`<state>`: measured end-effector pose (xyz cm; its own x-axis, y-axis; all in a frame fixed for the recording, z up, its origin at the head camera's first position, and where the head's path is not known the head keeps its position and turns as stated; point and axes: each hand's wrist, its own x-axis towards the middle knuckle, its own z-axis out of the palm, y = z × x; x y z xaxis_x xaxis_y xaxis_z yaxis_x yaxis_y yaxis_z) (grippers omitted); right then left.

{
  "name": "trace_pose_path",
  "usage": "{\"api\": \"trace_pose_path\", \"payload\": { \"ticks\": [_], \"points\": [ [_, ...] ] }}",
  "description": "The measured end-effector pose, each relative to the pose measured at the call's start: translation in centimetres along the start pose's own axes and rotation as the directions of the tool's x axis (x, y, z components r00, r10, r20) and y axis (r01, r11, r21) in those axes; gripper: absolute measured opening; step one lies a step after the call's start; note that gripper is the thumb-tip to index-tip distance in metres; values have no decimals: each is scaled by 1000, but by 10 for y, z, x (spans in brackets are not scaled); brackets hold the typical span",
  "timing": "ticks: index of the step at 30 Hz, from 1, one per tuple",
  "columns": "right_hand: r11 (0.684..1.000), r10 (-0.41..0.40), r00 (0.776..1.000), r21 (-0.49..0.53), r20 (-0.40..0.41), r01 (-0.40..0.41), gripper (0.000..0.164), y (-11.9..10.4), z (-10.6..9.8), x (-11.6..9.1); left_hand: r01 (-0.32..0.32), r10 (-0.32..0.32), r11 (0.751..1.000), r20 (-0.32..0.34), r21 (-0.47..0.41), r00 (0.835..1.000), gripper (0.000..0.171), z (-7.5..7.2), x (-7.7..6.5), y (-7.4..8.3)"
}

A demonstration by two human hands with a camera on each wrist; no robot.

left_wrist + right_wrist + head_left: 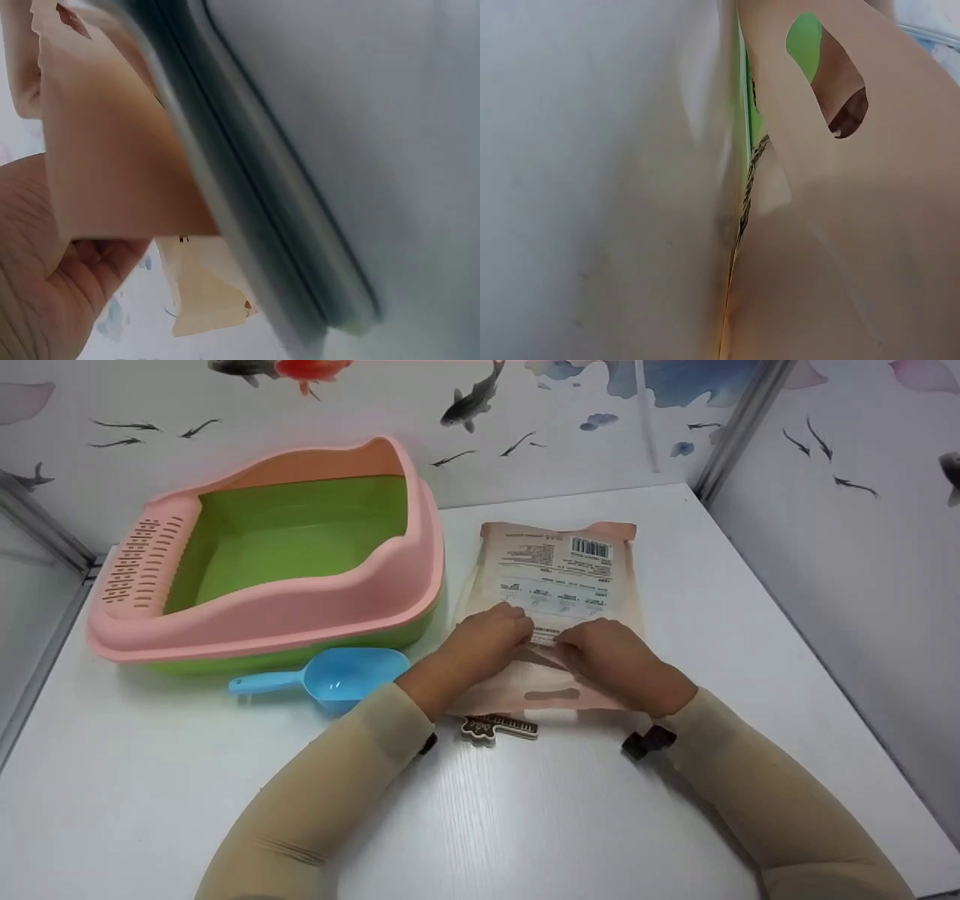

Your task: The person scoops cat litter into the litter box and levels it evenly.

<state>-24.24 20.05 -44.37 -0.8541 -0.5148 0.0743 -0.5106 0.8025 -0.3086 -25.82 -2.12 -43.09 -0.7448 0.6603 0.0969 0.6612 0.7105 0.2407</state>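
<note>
A beige printed bag (562,574) lies on the white table, its barcode at the far end and an oval handle slot near its front edge. My left hand (491,637) pinches the bag's upper layer with curled fingers just behind the slot. Close beside it on the right, my right hand (619,660) pinches the same layer, which is creased between the two. In the left wrist view, fingers (105,270) curl behind the bag's flap (120,165). The handle slot shows in the bag (907,225) in the right wrist view; the right fingertips are hidden there.
A pink-rimmed green litter box (277,615) with a slotted step stands at the back left. A blue scoop (352,671) lies before it, near the left forearm. Under the bag's front edge, a small brown item with ruler-like marks (499,727) sticks out. Printed walls stand behind and right.
</note>
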Motion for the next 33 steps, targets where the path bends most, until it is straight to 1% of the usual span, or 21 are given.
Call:
{"api": "trace_pose_path", "payload": {
  "ticks": [3, 5, 7, 11, 13, 15, 18, 22, 26, 28, 31, 33],
  "points": [
    [1000, 11, 1000, 29, -2, -11, 21, 0, -2, 0, -87, 89, 993, -23, 83, 996, 10, 0, -2, 6],
    [999, 14, 1000, 46, -10, -13, 22, -1, -2, -1, -128, 130, 982, -5, 141, 992, 14, 1, -3, 10],
    [998, 14, 1000, 64, -17, -13, 22, -1, -2, -1, -153, 150, 967, 30, 201, 988, 18, 2, -4, 14],
    [998, 10, 1000, 68, -28, -8, 21, 0, -2, -1, -147, 114, 938, 122, 315, 986, 20, 5, -1, 19],
    [998, 10, 1000, 62, -27, -8, 21, 0, -2, -1, -131, 77, 928, 165, 348, 983, 19, 6, 0, 19],
    [999, 13, 1000, 51, -27, -12, 21, -1, -3, -1, -121, 55, 922, 186, 367, 981, 19, 7, 1, 19],
    [999, 21, 999, 51, -31, -20, 21, -2, -3, -1, -112, 38, 925, 205, 363, 978, 19, 7, 2, 18],
    [999, 27, 998, 38, -54, -25, 22, -4, -2, 0, -98, 32, 935, 194, 342, 980, 19, 8, 2, 17],
    [999, 40, 996, -10, -81, -41, 18, -7, -1, -1, -79, 26, 945, 167, 317, 986, 19, 10, 2, 15],
    [998, 47, 995, -37, -92, -50, 17, -8, -1, -1, -65, 19, 955, 161, 289, 987, 19, 10, 1, 15],
    [996, 39, 992, -74, -119, -48, 15, -10, -1, -2, -67, 24, 965, 169, 254, 985, 18, 12, 1, 15],
    [994, 24, 989, -101, -147, -39, 13, -12, -1, -2, -67, 24, 965, 172, 253, 985, 18, 14, 0, 14]
  ]
}}
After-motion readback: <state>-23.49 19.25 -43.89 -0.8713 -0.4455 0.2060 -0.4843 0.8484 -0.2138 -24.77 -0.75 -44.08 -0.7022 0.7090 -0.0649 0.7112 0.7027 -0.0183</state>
